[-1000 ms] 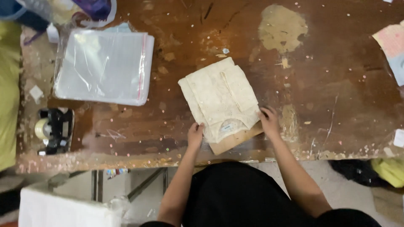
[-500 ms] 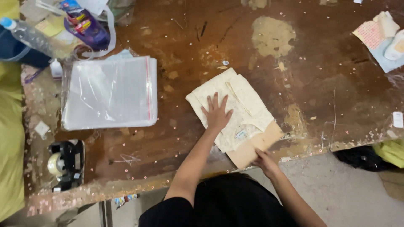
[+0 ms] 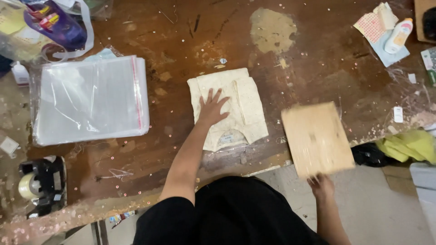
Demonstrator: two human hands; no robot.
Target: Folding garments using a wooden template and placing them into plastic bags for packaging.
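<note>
The folded cream garment [image 3: 229,109] lies near the front edge of the worn brown table [image 3: 318,59]. The left hand [image 3: 211,108] rests flat on it, fingers spread, forearm reaching straight out from the body. The right hand [image 3: 321,186] pinches the near edge of a tan cardboard sheet [image 3: 317,138], blurred and tilted, held off the table edge just to the right of the garment, arm bent close to the body. To do this well, the flat hand should press evenly so the folds stay square while the board comes clear. Left of the garment sits a stack of clear plastic bags [image 3: 91,100]; nearer the corner, a black tape dispenser [image 3: 41,183]. A small bottle [image 3: 398,35] lies far right.
</note>
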